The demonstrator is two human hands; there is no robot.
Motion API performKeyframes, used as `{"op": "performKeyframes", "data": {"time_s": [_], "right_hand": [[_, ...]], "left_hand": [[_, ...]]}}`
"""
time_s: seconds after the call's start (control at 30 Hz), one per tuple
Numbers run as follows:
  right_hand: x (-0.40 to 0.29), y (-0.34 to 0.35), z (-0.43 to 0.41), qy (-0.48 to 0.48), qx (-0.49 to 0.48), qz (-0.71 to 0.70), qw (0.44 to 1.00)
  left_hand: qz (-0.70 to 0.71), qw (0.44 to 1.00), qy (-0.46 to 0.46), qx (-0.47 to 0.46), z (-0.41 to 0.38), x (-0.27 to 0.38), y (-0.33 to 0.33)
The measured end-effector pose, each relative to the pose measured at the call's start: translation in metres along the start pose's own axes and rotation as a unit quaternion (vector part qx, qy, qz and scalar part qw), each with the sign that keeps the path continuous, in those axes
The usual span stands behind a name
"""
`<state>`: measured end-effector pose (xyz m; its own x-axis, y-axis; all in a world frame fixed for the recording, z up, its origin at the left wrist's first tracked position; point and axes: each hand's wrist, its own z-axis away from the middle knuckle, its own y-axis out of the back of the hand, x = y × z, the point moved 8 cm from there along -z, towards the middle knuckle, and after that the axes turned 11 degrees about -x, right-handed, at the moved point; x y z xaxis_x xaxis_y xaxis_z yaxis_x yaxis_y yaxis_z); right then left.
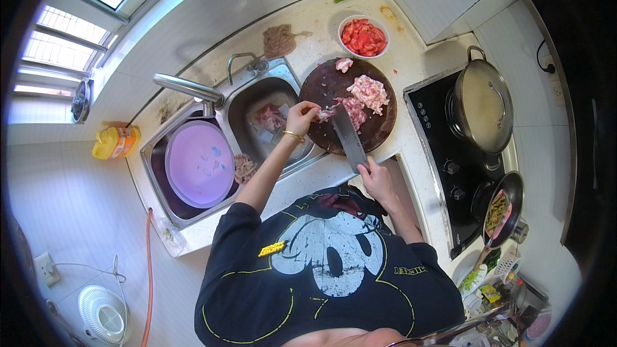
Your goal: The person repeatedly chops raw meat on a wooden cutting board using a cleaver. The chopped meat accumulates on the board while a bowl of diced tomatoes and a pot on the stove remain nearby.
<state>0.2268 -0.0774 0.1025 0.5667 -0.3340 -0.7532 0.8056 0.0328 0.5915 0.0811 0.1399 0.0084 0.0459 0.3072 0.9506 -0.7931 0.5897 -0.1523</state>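
My right hand (377, 180) grips the handle of a cleaver (349, 136), whose broad blade lies across a dark round chopping board (328, 82). Left of the blade, the fingertips of my left hand (302, 116) pinch a small piece of raw meat (325, 114). Chopped meat (353, 112) sits against the blade's right side. A paler pile of minced meat (369, 93) lies farther back on the board. Near the board's far edge is a separate chunk of meat (343, 64).
A bowl of cut tomatoes (364, 37) stands behind the board. Left is a double sink with a purple basin (200, 164) and a steel faucet (188, 87). On the right, a black cooktop (434, 120) carries a lidded pan (484, 106) and a frying pan (516, 202) with food.
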Motion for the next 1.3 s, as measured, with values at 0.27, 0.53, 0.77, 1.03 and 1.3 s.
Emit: {"op": "performKeyframes", "data": {"time_s": [0.27,0.53,0.77,1.03,1.3], "right_hand": [[-0.013,-0.004,0.0,-0.009,-0.021,0.012,1.0],[-0.001,-0.015,0.0,-0.026,-0.032,0.025,0.999],[-0.006,-0.009,0.005,-0.016,-0.021,0.014,1.0],[-0.013,0.002,0.019,-0.057,0.008,0.012,0.998],[-0.005,-0.006,0.032,-0.137,0.017,-0.03,0.99]], "left_hand": [[-0.003,0.999,0.032,-0.018,0.009,-0.024,0.01],[-0.333,0.926,-0.163,-0.065,0.024,0.033,-0.012],[-0.31,0.938,-0.126,0.093,0.049,0.019,0.039],[-0.162,0.967,-0.12,0.155,0.064,-0.056,0.046],[-0.476,0.872,0.051,-0.106,0.013,-0.167,0.034]]}}
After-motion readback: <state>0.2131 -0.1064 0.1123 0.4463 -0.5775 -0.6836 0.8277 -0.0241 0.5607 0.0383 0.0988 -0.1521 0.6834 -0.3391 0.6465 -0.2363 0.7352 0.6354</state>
